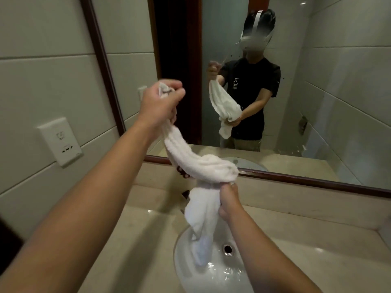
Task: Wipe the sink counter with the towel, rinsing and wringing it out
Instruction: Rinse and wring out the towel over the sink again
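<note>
A white towel [196,166] with red marks on it hangs bunched between my two hands above the white sink basin [213,273]. My left hand [163,100] is raised high and grips its upper end. Lower down, my right hand [229,203] squeezes the towel near its bottom. The loose tail dangles into the basin, where the bottom is wet. The beige stone counter [296,240] surrounds the basin. The faucet [185,196] is mostly hidden behind the towel.
A framed mirror [275,178] runs along the back of the counter and reflects a person holding the towel. A wall socket plate [60,141] sits on the tiled wall to the left. The drain overflow hole [227,249] shows in the basin.
</note>
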Demonstrator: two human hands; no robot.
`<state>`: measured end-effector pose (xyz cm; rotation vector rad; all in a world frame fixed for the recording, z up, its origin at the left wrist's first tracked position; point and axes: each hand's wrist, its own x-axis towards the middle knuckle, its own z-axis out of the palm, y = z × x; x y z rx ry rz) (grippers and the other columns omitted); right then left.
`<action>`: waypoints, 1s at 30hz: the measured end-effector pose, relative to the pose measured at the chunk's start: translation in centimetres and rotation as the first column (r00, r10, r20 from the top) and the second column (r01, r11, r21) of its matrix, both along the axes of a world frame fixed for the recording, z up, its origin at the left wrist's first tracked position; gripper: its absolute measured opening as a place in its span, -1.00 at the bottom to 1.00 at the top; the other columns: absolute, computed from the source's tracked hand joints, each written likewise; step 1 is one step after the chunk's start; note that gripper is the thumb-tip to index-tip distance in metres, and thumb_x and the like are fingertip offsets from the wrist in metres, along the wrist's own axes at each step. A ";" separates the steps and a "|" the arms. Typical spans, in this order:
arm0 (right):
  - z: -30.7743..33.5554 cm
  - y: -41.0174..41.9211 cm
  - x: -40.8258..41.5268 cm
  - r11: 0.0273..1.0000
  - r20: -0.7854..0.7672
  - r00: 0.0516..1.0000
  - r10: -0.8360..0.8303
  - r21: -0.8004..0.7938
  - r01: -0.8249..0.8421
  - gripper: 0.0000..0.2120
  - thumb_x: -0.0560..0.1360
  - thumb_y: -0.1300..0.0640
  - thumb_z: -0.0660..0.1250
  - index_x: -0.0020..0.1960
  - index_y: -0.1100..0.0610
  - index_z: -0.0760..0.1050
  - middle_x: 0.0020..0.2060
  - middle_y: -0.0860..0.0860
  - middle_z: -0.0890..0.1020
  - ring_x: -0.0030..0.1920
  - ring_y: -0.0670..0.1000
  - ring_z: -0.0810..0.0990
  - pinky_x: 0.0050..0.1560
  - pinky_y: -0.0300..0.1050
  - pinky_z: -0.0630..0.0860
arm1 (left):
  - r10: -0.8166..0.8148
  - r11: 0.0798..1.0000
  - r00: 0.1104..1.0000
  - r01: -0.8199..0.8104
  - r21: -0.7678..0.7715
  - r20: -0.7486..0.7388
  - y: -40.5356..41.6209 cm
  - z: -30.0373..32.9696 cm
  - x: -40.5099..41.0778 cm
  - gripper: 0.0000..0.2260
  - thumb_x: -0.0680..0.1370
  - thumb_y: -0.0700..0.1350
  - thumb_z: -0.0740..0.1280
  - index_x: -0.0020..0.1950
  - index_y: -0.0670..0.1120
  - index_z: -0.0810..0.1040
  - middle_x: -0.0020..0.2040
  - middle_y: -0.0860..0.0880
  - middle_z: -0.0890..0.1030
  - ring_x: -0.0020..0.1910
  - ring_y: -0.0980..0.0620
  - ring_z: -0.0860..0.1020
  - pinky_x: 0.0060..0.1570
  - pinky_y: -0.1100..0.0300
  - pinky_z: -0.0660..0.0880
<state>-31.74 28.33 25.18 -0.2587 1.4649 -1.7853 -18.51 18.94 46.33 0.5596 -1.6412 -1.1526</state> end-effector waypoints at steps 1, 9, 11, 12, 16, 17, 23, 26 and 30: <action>1.2 0.2 -0.4 1.000 0.011 1.000 -0.020 -0.003 0.020 -0.77 0.54 0.04 0.34 0.15 0.11 0.53 0.00 0.17 0.66 0.04 0.19 0.64 0.15 0.18 0.57 | 0.030 0.999 0.993 -0.026 -0.041 0.111 -0.1 -1.0 0.1 -0.93 0.56 -0.16 0.35 0.02 -0.04 0.58 -0.39 0.04 0.47 -0.49 0.09 0.40 -0.45 0.18 0.38; 9.8 0.4 -1.4 0.999 -0.297 0.954 0.051 0.026 -0.045 -0.83 0.45 0.02 0.41 -0.03 0.09 0.58 -0.19 0.10 0.69 -0.15 0.12 0.68 -0.10 0.00 0.62 | -0.027 0.985 0.864 0.108 -0.133 0.502 0.8 -8.8 -3.4 -0.76 0.66 0.02 0.14 0.25 0.09 0.53 0.16 0.09 0.58 0.15 0.12 0.52 0.21 0.03 0.46; 10.6 0.4 -1.4 0.998 -0.301 0.952 0.048 -0.021 -0.058 -0.75 0.34 0.03 0.45 -0.02 0.09 0.57 -0.17 0.10 0.70 -0.16 0.12 0.70 -0.11 0.05 0.65 | -0.172 0.978 0.895 0.204 -0.034 0.412 1.7 -9.3 -3.9 -0.69 0.68 0.02 0.10 0.41 0.08 0.41 0.32 0.11 0.49 0.32 0.11 0.44 0.33 0.11 0.39; 10.7 0.3 -1.5 0.997 -0.290 0.956 0.045 -0.048 -0.062 -0.69 0.30 0.06 0.46 0.03 0.10 0.57 -0.13 0.11 0.70 -0.14 0.13 0.71 -0.09 0.11 0.67 | -0.284 0.956 0.897 0.290 0.033 0.339 2.2 -9.4 -4.0 -0.65 0.67 0.04 0.12 0.46 0.09 0.34 0.35 0.13 0.45 0.32 0.17 0.42 0.29 0.21 0.40; 11.4 0.5 -2.0 0.983 -0.184 0.979 0.081 -0.149 -0.110 -0.64 0.38 0.32 0.33 0.16 0.16 0.56 -0.02 0.23 0.69 -0.08 0.25 0.71 -0.05 0.30 0.64 | -0.456 0.890 0.863 0.447 0.093 0.218 2.7 -9.9 -4.5 -0.28 0.44 -0.07 0.50 0.50 0.14 0.23 0.28 0.19 0.44 0.17 0.32 0.51 0.05 0.35 0.50; 11.5 0.8 -2.2 0.968 -0.149 0.979 0.138 -0.187 -0.165 -0.64 0.43 0.39 0.27 0.19 0.20 0.56 0.01 0.27 0.68 -0.03 0.29 0.70 0.01 0.31 0.62 | -0.403 0.915 0.889 0.399 0.062 0.218 2.6 -9.8 -4.7 -0.23 0.35 -0.14 0.58 0.46 0.14 0.30 0.26 0.15 0.49 0.16 0.28 0.54 0.08 0.30 0.52; 8.6 3.2 -4.7 0.753 -0.069 0.896 0.439 -0.516 -0.409 -0.52 0.52 0.41 0.29 0.43 0.38 0.31 0.33 0.41 0.44 0.35 0.35 0.46 0.34 0.26 0.43 | -0.148 0.944 0.933 0.232 -0.236 0.327 2.4 -9.3 -5.4 -0.46 0.18 -0.05 0.67 0.08 0.20 0.56 0.13 0.09 0.53 0.13 0.22 0.50 0.14 0.30 0.46; 6.8 3.8 -4.5 0.708 -0.054 0.890 0.453 -0.584 -0.396 -0.42 0.44 0.38 0.37 0.42 0.38 0.31 0.33 0.39 0.45 0.33 0.32 0.48 0.30 0.21 0.47 | -0.156 0.907 0.912 0.285 -0.311 0.380 3.0 -9.8 -5.9 -0.50 0.19 -0.06 0.66 0.05 0.16 0.56 0.09 0.09 0.51 0.09 0.22 0.49 0.09 0.36 0.43; 4.5 4.4 -5.3 0.664 -0.018 0.878 0.479 -0.647 -0.376 -0.17 0.29 0.41 0.48 0.50 0.31 0.23 0.34 0.36 0.43 0.35 0.33 0.44 0.32 0.28 0.42 | -0.175 0.912 0.901 0.300 -0.280 0.397 3.1 -10.8 -6.1 -0.54 0.22 -0.13 0.64 0.00 0.16 0.56 0.08 0.07 0.52 0.08 0.19 0.51 0.07 0.28 0.45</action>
